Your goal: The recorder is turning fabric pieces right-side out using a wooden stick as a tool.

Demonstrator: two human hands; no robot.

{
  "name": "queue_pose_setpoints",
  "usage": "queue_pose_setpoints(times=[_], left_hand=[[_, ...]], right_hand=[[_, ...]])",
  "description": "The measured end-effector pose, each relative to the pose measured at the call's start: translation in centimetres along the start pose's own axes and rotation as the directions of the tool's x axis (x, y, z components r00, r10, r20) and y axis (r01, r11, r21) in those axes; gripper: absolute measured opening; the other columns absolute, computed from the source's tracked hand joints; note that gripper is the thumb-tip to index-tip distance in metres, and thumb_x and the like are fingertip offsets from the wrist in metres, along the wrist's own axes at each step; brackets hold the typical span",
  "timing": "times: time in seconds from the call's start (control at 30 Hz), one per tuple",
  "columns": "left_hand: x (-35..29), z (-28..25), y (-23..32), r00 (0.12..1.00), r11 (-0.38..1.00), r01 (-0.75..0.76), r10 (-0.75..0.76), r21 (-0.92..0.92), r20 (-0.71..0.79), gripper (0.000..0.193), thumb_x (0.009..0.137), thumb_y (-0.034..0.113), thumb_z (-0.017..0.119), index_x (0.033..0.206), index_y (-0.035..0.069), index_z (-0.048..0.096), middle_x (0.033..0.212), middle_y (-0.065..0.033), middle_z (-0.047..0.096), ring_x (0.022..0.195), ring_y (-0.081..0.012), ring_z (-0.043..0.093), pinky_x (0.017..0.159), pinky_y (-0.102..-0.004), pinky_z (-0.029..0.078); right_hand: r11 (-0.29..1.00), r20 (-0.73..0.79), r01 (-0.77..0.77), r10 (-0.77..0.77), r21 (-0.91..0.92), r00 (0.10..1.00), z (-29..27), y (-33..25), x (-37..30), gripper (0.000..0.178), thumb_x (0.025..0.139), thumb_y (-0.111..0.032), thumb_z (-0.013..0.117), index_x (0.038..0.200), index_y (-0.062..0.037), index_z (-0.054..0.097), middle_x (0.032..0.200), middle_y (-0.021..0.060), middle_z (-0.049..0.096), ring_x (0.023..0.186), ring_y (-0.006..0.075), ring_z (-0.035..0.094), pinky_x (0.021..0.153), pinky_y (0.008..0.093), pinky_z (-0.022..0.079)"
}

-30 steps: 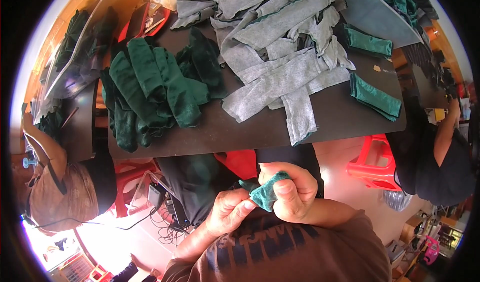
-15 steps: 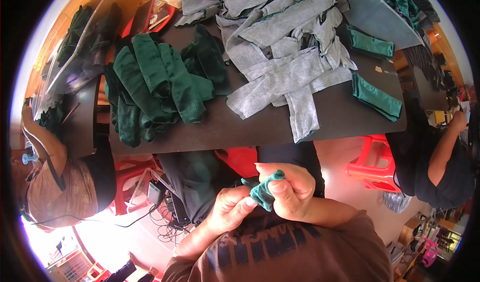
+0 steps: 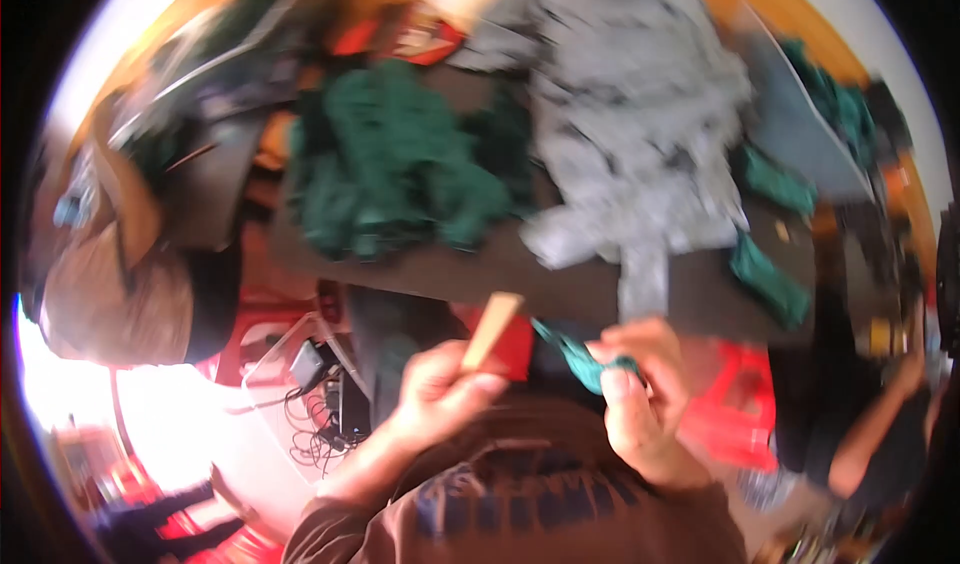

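Observation:
My left hand point(image 3: 447, 389) is closed on a flat tan stick point(image 3: 492, 326), which looks like wood and points up and away from the fingers. In my right hand point(image 3: 645, 394), a small green velvet fabric piece point(image 3: 585, 362) is pinched between thumb and fingers, one narrow end pointing left toward the stick. The two hands are apart, above my lap at the table's near edge. On the dark table point(image 3: 480, 276) lie a heap of green velvet tubes point(image 3: 400, 164) at the left and a large pile of grey fabric strips point(image 3: 640, 114) in the middle. Motion blurs the picture.
Two folded green pieces point(image 3: 770, 279) lie at the table's right side. A red tray point(image 3: 428, 42) stands at the back. Red stools point(image 3: 735, 404) are beside me. One person point(image 3: 130, 294) sits at the left, another point(image 3: 870, 424) at the right. Cables point(image 3: 325, 419) lie on the floor.
My hands have drawn apart, the right one moving right with the green fabric. A tan stick now shows in my left hand, which has let go of the fabric. The view has shifted.

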State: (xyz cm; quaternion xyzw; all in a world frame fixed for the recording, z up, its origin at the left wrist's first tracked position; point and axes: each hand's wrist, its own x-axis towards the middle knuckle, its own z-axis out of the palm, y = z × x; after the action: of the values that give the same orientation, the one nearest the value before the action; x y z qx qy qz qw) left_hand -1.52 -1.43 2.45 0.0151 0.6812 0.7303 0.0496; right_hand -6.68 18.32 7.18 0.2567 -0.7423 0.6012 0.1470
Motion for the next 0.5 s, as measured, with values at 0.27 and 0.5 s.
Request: queue_pose_setpoints(times=[0.27, 0.5], left_hand=[[2.7, 2.7, 2.3, 0.869, 0.968, -0.221, 0.250, -0.118, 0.428, 0.022, 0.080, 0.011, 0.061, 0.099, 0.000, 0.056, 0.082, -0.0096, 0.058, 0.078, -0.0203, 0.058, 0.068, -0.0313, 0.045], [0.5, 0.3, -0.4, 0.850, 0.994, -0.113, 0.100, -0.006, 0.517, 0.012, 0.084, 0.011, 0.055, 0.084, 0.000, 0.053, 0.069, -0.0093, 0.048, 0.065, -0.0202, 0.051, 0.061, -0.0308, 0.041]], right_hand=[[0.983, -0.056, -0.068, 0.059, -0.171, 0.997, -0.5, -0.9, -2.9, 0.020, 0.079, -0.017, 0.054, 0.082, 0.0022, 0.059, 0.074, 0.0112, 0.058, 0.065, 0.0211, 0.054, 0.061, 0.0314, 0.043], [0.963, -0.384, -0.243, 0.270, 0.117, 0.883, -2.1, -1.3, -1.2, 0.030, 0.089, -0.021, 0.045, 0.099, 0.0058, 0.054, 0.081, 0.0085, 0.054, 0.063, 0.0116, 0.048, 0.055, 0.0221, 0.039]])
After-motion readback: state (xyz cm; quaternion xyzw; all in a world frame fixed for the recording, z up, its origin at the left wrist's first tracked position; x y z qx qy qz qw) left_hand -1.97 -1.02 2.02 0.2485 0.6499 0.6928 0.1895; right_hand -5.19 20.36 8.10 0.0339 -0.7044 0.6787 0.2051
